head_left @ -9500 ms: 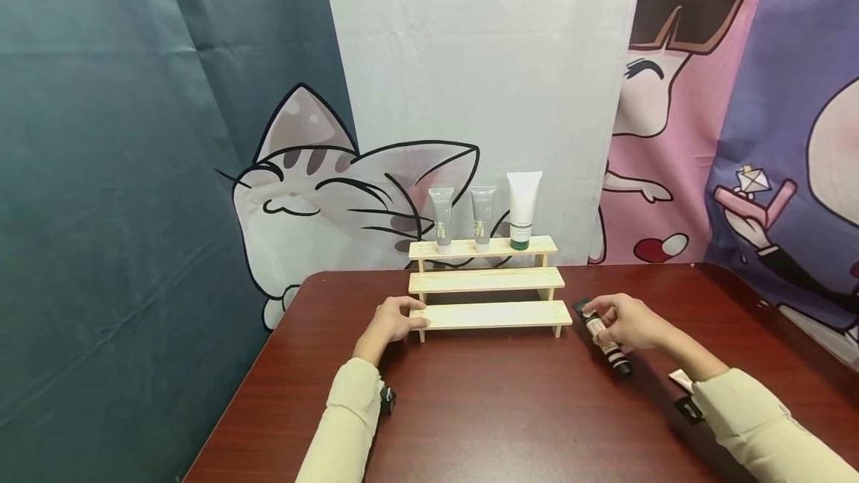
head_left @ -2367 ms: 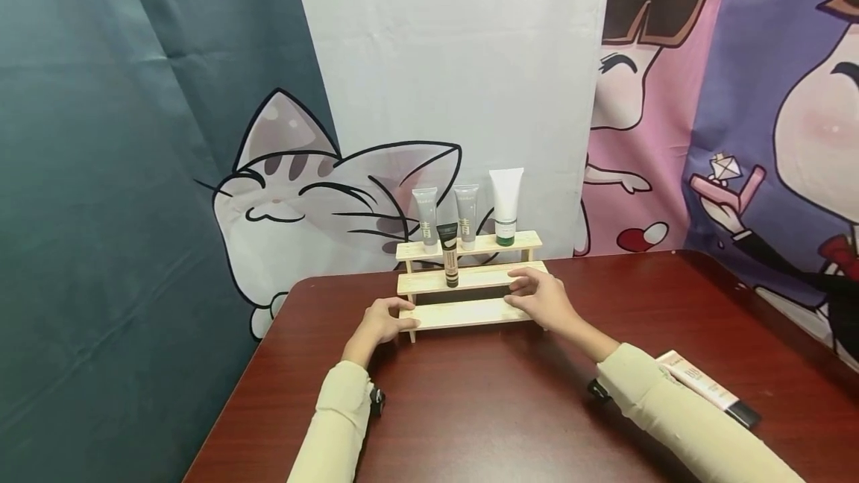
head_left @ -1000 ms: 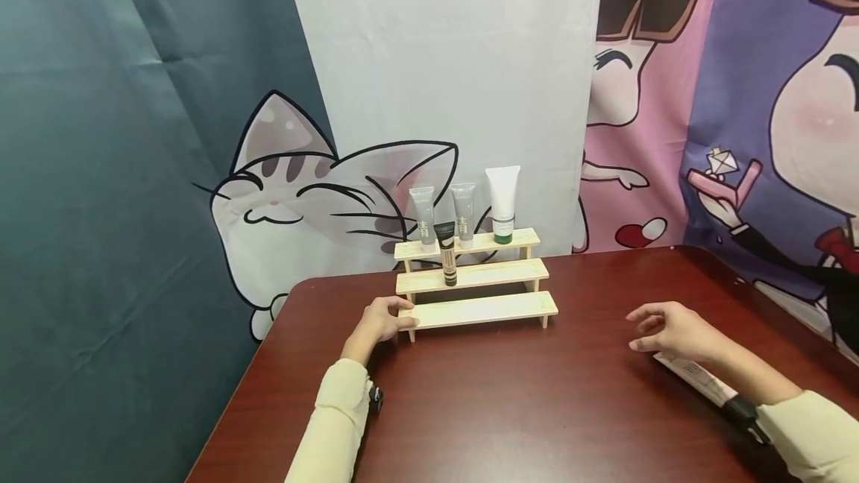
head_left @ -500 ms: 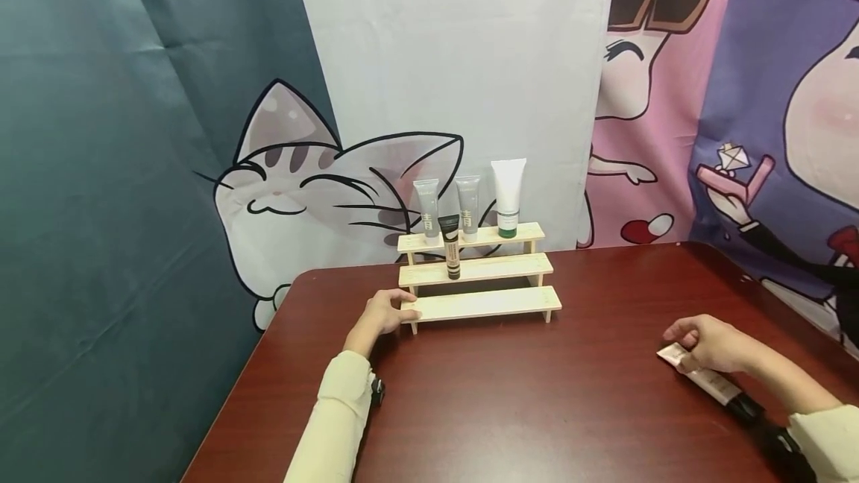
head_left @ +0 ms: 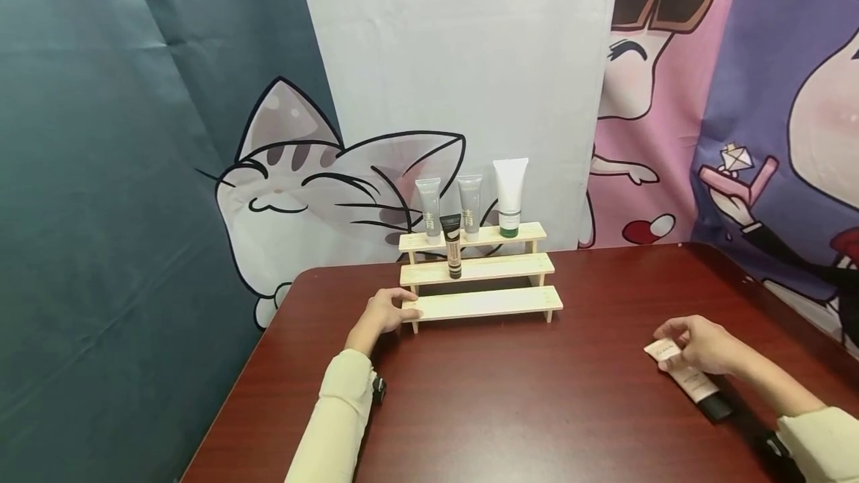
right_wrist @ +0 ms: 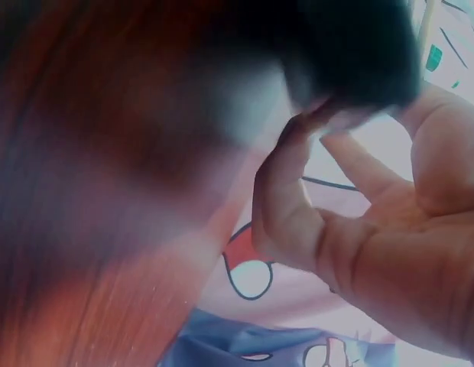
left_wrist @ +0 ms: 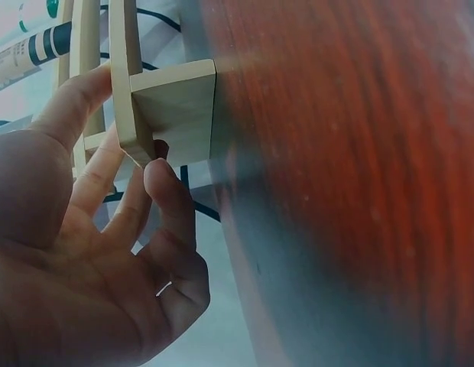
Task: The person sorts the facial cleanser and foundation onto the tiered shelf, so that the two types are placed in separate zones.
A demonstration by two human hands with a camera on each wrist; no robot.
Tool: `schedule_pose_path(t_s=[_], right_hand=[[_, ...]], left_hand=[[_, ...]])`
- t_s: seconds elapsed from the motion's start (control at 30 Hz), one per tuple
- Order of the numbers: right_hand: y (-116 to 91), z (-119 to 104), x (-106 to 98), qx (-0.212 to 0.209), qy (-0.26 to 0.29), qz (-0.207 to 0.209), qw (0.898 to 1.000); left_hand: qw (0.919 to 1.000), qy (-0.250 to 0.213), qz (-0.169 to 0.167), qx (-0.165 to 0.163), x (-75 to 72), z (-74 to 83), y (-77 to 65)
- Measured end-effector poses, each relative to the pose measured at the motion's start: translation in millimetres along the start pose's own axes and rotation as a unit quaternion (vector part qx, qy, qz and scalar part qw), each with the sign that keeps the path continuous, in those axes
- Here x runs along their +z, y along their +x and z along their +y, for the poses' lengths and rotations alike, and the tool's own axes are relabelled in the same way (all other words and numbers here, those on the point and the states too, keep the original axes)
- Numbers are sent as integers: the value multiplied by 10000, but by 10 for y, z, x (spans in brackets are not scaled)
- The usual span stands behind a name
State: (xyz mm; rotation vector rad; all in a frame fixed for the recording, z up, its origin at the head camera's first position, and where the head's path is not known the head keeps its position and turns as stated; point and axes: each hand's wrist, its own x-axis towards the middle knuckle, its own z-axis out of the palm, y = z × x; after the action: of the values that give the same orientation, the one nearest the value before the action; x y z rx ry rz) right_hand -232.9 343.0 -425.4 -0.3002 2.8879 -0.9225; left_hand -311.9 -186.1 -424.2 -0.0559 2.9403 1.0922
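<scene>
My left hand (head_left: pixel 384 311) grips the left end of the lowest step of a three-tier wooden display stand (head_left: pixel 483 304); in the left wrist view the thumb and fingers lie around the step's end (left_wrist: pixel 130 115). At the right of the table, my right hand (head_left: pixel 705 345) pinches a pale pink cosmetic tube with a black cap (head_left: pixel 698 387) near its flat crimped end. The cap (right_wrist: pixel 352 57) looms dark and blurred in the right wrist view. A slim beige tube with black ends (head_left: pixel 452 248) stands upright on the middle step, left of centre.
On the top step stand two grey tubes, one at the left (head_left: pixel 429 207) and one mid-step (head_left: pixel 470 203), and a larger white tube with a green cap (head_left: pixel 510 196) at the right. A cartoon-printed curtain (head_left: pixel 537 58) hangs behind the reddish-brown table (head_left: pixel 510 401).
The slim beige tube went from the right hand onto the middle step. The right hand then moved right and took hold of the pink tube, shifting it slightly. The left hand stays on the stand.
</scene>
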Motion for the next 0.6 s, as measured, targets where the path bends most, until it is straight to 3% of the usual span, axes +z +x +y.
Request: schedule_pose_path(t_s=[0.37, 0.6], right_hand=[[72, -155, 93, -427, -2, -177, 9989], [124, -270, 154, -536, 183, 22, 9984]], left_hand=[[10000, 53, 53, -10, -17, 16, 6], [9999, 114, -8, 28, -8, 23, 1]])
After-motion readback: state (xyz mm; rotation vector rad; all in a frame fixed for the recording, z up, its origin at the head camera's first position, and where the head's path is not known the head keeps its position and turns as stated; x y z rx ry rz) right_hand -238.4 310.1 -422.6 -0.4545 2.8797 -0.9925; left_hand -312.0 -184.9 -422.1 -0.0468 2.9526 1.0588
